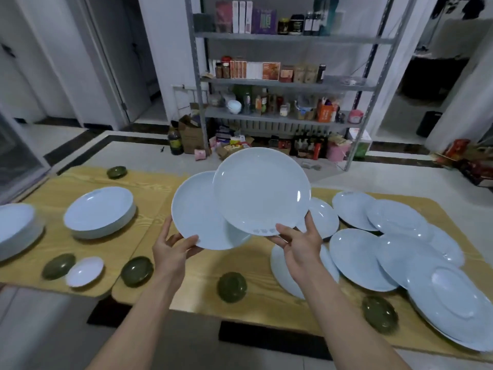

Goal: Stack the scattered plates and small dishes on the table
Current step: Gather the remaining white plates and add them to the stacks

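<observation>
My left hand (173, 248) grips the near rim of a pale blue plate (196, 213), held tilted above the wooden table (186, 287). My right hand (300, 243) pinches the near rim of a second pale blue plate (261, 190), which overlaps the first from the right and sits higher. A stack of plates (100, 212) stands at the left, with another stack (16, 228) at the far left edge. Several loose plates (394, 252) overlap at the right. Dark green small dishes (231, 287) (137, 271) (58, 266) (380, 313) and a white small dish (84, 271) lie along the front.
One more green dish (116, 172) sits at the table's far left corner. Behind the table stands a metal shelf rack (288, 84) full of bottles and boxes, with clutter on the floor below it. The table's front edge runs just before my forearms.
</observation>
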Available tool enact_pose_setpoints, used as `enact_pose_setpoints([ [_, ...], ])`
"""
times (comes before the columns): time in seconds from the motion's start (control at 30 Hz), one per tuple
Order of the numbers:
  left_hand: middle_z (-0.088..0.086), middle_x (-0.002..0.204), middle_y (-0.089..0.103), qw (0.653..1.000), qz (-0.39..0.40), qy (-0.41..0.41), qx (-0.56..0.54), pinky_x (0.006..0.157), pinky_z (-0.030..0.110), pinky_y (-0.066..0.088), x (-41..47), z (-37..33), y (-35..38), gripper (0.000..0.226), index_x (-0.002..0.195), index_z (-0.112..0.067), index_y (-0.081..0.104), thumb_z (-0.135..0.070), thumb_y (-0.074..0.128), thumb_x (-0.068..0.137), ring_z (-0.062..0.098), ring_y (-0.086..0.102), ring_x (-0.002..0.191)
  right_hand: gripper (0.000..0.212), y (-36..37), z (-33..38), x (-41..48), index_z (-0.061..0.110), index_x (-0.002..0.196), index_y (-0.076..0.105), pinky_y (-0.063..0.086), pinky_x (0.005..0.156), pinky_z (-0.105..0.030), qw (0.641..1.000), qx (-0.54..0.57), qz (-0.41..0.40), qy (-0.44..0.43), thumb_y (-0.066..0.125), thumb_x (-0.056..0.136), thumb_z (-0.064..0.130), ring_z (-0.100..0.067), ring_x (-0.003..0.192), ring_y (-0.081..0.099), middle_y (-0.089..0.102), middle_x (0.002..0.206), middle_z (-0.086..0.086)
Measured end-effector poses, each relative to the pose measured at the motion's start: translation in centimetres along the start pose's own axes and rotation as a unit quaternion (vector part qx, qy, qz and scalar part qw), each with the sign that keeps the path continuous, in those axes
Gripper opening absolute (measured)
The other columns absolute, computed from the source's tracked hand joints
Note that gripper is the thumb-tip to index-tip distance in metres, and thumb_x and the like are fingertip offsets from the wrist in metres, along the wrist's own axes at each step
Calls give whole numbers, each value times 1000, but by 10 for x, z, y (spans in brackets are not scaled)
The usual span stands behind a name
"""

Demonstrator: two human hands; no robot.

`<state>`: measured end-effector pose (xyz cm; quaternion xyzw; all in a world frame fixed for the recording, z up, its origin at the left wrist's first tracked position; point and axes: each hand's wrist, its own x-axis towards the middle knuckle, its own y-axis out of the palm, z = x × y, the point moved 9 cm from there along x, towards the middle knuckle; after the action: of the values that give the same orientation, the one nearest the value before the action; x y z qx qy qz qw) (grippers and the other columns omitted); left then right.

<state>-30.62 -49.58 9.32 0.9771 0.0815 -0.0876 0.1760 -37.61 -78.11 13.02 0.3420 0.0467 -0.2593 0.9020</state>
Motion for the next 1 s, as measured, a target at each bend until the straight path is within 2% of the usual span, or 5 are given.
enact_pose_setpoints([
  [0.2, 11, 119, 66, 997, -73, 4, -31, 77, 44, 61, 5, -37, -116, 90, 147, -32, 42, 15, 72, 75, 24, 73, 91, 89, 82, -70, -30, 27, 149, 43, 61, 68, -41, 999, -5, 22, 40, 62, 78, -24, -28, 90, 74, 64, 127, -7],
  [0.33, 12, 119, 65, 992, -115, 22, -45, 67, 36, 62, 21, -57, -171, 88, 146, -29, 44, 16, 72, 75, 29, 68, 104, 89, 127, -109, -34, 24, 151, 40, 61, 66, -39, 997, -15, 41, 68, 62, 78, -24, -34, 97, 71, 65, 121, -9],
  [0.53, 9, 126, 63, 987, -141, 19, -68, 73, 42, 62, 71, -73, -229, 87, 147, -32, 40, 16, 68, 80, 27, 67, 106, 91, 184, -160, -12, 24, 153, 35, 62, 68, -41, 993, -26, 53, 102, 60, 79, -24, -36, 94, 71, 69, 101, -6],
  [0.8, 16, 126, 62, 980, -181, -8, -77, 72, 40, 62, 157, -81, -287, 90, 151, -28, 33, 16, 67, 81, 31, 67, 105, 90, 262, -226, 48, 21, 153, 35, 63, 69, -39, 988, -40, 59, 133, 61, 79, -24, -29, 84, 73, 71, 102, -8],
  [1.0, 7, 105, 67, 977, -193, -30, -88, 79, 46, 60, 213, -83, -322, 89, 152, -28, 32, 18, 64, 82, 28, 67, 102, 91, 312, -257, 78, 23, 153, 36, 62, 64, -34, 986, -70, 63, 139, 62, 79, -23, -26, 85, 73, 71, 109, -9],
])
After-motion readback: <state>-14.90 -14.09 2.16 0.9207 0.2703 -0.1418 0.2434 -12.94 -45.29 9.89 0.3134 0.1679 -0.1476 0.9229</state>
